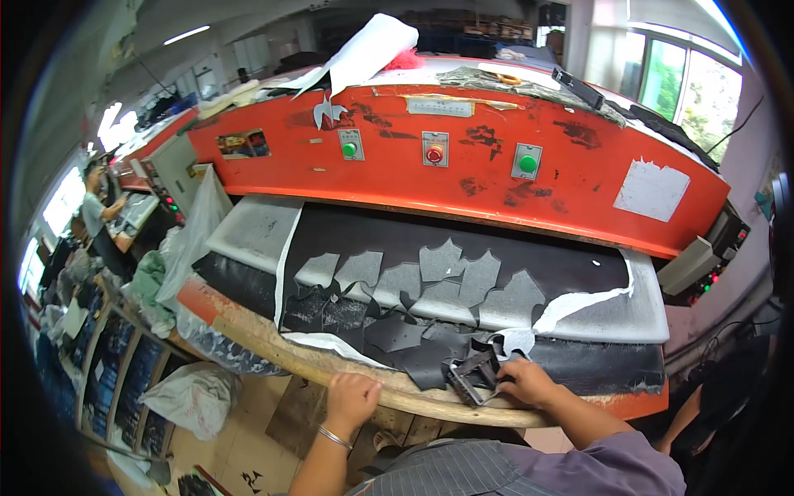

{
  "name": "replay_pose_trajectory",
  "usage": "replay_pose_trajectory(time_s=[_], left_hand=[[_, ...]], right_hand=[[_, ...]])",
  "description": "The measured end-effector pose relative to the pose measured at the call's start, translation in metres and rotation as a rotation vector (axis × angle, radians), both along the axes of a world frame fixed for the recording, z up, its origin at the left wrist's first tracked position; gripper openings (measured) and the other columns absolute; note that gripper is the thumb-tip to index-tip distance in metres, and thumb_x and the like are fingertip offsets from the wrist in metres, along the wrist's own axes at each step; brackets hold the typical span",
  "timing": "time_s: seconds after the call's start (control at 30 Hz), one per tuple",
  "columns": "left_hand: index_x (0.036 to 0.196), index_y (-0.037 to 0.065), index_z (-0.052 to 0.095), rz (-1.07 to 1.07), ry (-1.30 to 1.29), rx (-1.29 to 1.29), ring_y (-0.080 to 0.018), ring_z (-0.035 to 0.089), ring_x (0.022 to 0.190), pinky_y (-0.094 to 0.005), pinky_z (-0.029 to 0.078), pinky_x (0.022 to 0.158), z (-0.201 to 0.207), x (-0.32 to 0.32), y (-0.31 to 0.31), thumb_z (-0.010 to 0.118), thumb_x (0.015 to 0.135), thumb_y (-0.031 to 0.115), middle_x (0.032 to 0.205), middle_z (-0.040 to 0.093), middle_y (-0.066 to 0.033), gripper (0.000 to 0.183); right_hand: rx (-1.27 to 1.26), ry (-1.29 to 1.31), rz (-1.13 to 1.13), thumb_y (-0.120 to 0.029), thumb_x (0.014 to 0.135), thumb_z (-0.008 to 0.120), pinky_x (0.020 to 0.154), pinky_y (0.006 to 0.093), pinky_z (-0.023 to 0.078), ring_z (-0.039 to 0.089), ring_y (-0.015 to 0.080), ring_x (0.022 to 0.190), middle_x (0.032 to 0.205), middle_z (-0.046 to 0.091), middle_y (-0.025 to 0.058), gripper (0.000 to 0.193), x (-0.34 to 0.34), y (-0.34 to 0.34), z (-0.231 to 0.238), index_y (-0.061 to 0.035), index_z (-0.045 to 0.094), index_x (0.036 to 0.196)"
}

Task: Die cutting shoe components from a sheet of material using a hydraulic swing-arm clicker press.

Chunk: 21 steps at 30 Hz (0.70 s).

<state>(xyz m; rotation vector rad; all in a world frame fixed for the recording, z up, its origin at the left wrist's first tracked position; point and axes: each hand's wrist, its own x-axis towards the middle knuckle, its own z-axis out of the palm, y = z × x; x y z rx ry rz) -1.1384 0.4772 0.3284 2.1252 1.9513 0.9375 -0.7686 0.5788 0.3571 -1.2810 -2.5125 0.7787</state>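
Dark metal, a frame-shaped cutting die (474, 374), sits under the fingers of the right hand (524, 382), which curl around its right edge and grasp it. The die lies tilted on black sheet material (430, 347) at the near edge of the tabletop (273, 335). It looks rigid and heavy for its size, with thin blade-like walls, so a grip on the outer sides, away from the cutting edge, seems safest. At nine o'clock from the die, the left hand (351, 401) rests on the worn wooden rim with its fingers loosely bent and holding nothing; a thin bracelet circles the wrist. At twelve o'clock, the black sheet shows a row of shaped cut-outs (430, 281) exposing the grey board beneath; it looks soft and floppy. Beyond that arches the red press head (463, 178) with green and red buttons (434, 154).
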Motion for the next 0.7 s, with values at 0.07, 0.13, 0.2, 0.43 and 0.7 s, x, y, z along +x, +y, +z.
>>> replay_pose_trajectory(time_s=[0.07,0.13,0.2,0.43,0.7], left_hand=[[0.076,0.016,0.068,-0.042,0.026,0.052,-0.0241,0.06,0.083,-0.0397,0.041,0.082,0.004,-0.005,0.007,0.064,0.08,0.027,0.081,0.065,-0.0014,0.012],[0.08,0.015,0.071,-0.101,-0.05,0.006,-0.0241,0.059,0.08,-0.0407,0.04,0.082,0.011,-0.016,0.011,0.064,0.082,0.028,0.079,0.065,-0.0027,0.015],[0.08,0.015,0.071,-0.148,-0.078,-0.027,-0.0239,0.059,0.08,-0.0409,0.04,0.081,0.014,-0.025,0.019,0.064,0.082,0.029,0.079,0.065,-0.0023,0.016],[0.08,0.014,0.073,-0.33,-0.048,-0.179,-0.0237,0.06,0.079,-0.0379,0.045,0.074,0.02,-0.055,0.049,0.066,0.081,0.034,0.08,0.067,-0.002,0.021],[0.084,0.01,0.073,-0.317,-0.353,-0.469,-0.0284,0.063,0.087,-0.0375,0.05,0.079,0.046,-0.08,0.096,0.068,0.082,0.026,0.086,0.069,-0.0072,0.018]], right_hand=[[0.06,0.018,-0.096,-0.025,0.073,0.077,0.074,0.0392,0.049,0.061,0.0313,0.083,0.084,0.062,0.0123,0.022,-0.013,-0.004,-0.001,-0.0091,0.068,0.086],[0.042,0.021,-0.163,-0.025,0.072,0.077,0.073,0.0388,0.05,0.061,0.0307,0.082,0.083,0.062,0.0118,0.021,-0.031,-0.009,0.012,-0.0096,0.069,0.084],[0.048,0.035,-0.248,-0.025,0.071,0.078,0.07,0.0374,0.05,0.061,0.0291,0.081,0.08,0.062,0.0106,0.018,-0.046,-0.007,0.024,-0.0099,0.069,0.078],[0.32,0.079,-0.192,-0.021,0.074,0.075,0.076,0.0397,0.049,0.06,0.0308,0.087,0.085,0.063,0.0115,0.019,-0.154,0.112,0.054,-0.011,0.065,0.086],[0.36,0.124,-0.216,-0.025,0.073,0.076,0.074,0.0405,0.05,0.061,0.0309,0.088,0.083,0.064,0.0119,0.024,-0.235,0.254,0.005,-0.0093,0.065,0.088]])
